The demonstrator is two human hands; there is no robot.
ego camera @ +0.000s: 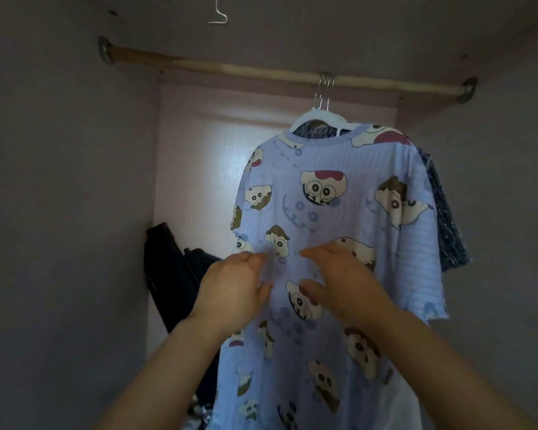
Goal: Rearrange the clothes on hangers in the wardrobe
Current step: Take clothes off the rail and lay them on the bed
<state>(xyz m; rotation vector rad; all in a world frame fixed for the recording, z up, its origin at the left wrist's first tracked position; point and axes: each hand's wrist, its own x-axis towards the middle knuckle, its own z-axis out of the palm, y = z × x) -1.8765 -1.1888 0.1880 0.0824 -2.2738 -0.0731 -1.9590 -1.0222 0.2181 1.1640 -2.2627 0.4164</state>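
Shirt [339,218], one, hangs touched by left hand [233,290] and right hand [339,280], both grips slack.

Shirt [333,212]: hangs from rail [230,70], 1 o'clock.
Left hand [236,283]: touches shirt, 7 o'clock.
Right hand [339,274]: touches shirt, 5 o'clock.

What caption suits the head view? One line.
Left hand and right hand at a cartoon shirt hung on the rod.

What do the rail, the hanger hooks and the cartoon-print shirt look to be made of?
Rail: probably bare wood, matte, tan with uneven colour.
Hanger hooks: thin shiny wire, likely metal.
Cartoon-print shirt: soft light-blue fabric, fine ribbed stripes, drapes loosely; fibre unclear.
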